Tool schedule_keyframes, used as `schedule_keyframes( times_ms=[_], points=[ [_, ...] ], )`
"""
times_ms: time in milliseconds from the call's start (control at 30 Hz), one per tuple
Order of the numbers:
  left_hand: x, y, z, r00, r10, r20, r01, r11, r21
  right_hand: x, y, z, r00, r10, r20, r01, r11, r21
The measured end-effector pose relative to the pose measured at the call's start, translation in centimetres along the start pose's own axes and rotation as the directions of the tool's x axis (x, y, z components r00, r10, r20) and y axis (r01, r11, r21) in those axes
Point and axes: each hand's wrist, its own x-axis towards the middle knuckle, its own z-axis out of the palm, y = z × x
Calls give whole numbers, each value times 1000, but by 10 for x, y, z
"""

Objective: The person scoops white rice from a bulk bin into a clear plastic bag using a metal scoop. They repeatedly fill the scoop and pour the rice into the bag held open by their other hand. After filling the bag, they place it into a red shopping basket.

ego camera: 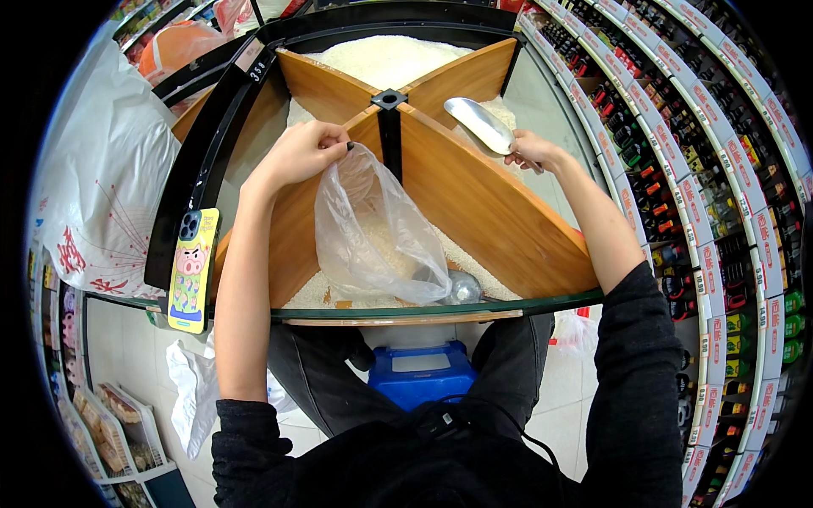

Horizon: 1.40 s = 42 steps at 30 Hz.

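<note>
My left hand point(311, 151) pinches the rim of a clear plastic bag point(381, 235), which hangs into the near compartment of a wooden-walled bin. Some pale grain, apparently rice, shows inside the bag. In my right hand point(533, 151) is a metal scoop point(481, 125), held by its handle above the right compartment, and its visible bowl looks bare. Loose rice point(489, 114) lies below it. A second metal scoop point(463, 287) rests in the near compartment beside the bag, partly hidden by it. White rice point(390, 58) fills the far compartment.
Wooden dividers point(489, 203) meet at a black post point(389, 120). A glass front edge point(406, 312) runs before me. A phone in a yellow case point(194, 270) leans at the left rim. Bottle shelves point(705, 254) curve along the right. A blue stool point(420, 374) stands below.
</note>
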Motion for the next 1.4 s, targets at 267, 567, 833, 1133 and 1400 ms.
schedule_keyframes(
  times_ms=[267,567,833,1133,1400],
  points=[
    [0,-1,1,1000,9,-3,-9,1000,-8,-53,-54,-21,988,-153,-21,150,984,-98],
    [0,-2,0,1000,5,-8,-5,1000,-12,-137,-125,7,881,-370,294,437,875,-207],
    [1,-6,-1,1000,-4,17,5,1000,-28,-139,-127,88,871,-410,271,488,652,-581],
    [2,-8,2,1000,21,-5,-21,1000,-7,-139,-108,156,666,-702,253,620,331,-712],
    [1,-6,1,1000,16,-8,-16,1000,0,-131,-123,111,350,-900,261,552,-27,-833]
  ],
)
